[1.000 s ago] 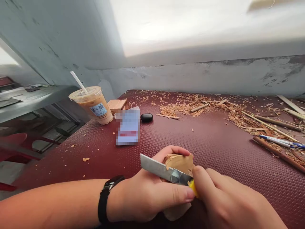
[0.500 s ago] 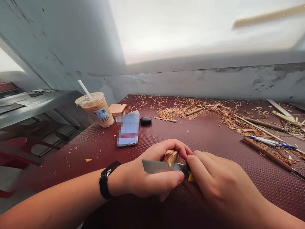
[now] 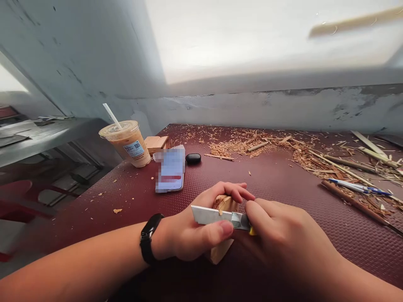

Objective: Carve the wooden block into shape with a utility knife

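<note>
My left hand (image 3: 192,235) is wrapped round a small piece of wood (image 3: 222,250), with the thumb in front and the fingers behind. Its pale lower end and bark-brown top show; the middle is hidden by the blade and thumb. My right hand (image 3: 289,235) grips a utility knife (image 3: 209,216) by its handle, of which only a grey and yellow bit is visible. The wide blade points left, lying across the front of the wood just above my left thumb. A small shaving clings to the blade's upper edge.
A dark red textured table (image 3: 201,172) bears a phone (image 3: 171,170), a black case (image 3: 193,158), an iced drink cup (image 3: 126,142) and a wooden block (image 3: 155,144). Wood shavings (image 3: 233,147) lie at the back. Pens (image 3: 359,187) and a brown-handled tool (image 3: 354,201) are at right.
The knife blade has turned its flat face more toward me and looks brighter. My left fingers have loosened and stretched out a little, and more of the wood's lower end shows.
</note>
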Action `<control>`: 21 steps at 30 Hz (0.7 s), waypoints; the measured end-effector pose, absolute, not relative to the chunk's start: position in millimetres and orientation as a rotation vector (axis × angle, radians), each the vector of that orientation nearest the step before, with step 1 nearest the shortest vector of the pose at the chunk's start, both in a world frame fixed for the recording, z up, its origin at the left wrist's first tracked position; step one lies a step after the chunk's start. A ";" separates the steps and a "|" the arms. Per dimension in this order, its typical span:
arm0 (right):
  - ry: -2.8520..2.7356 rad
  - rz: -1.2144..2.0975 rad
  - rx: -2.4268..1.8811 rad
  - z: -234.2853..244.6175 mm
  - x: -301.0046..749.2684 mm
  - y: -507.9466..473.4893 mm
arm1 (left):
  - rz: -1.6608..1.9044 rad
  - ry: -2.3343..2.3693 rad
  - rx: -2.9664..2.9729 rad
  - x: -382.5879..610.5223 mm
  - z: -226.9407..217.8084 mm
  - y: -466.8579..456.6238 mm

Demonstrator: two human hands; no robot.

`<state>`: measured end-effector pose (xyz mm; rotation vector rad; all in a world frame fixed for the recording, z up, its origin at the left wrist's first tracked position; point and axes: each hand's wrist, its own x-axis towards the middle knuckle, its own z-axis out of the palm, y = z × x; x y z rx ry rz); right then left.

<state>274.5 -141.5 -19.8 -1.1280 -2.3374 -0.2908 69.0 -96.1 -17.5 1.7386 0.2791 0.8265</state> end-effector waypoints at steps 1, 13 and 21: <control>-2.342 -0.281 -1.120 -19.9 274.6 -141.1 | 0.861 0.263 1.732 70.2 -20.1 -96.3; -2.404 -0.321 -1.183 -18.7 288.5 -139.4 | 0.661 0.392 1.678 73.6 -3.7 -99.2; -2.334 -0.263 -1.198 -25.0 277.6 -143.2 | 0.796 0.449 1.646 74.7 -11.7 -106.1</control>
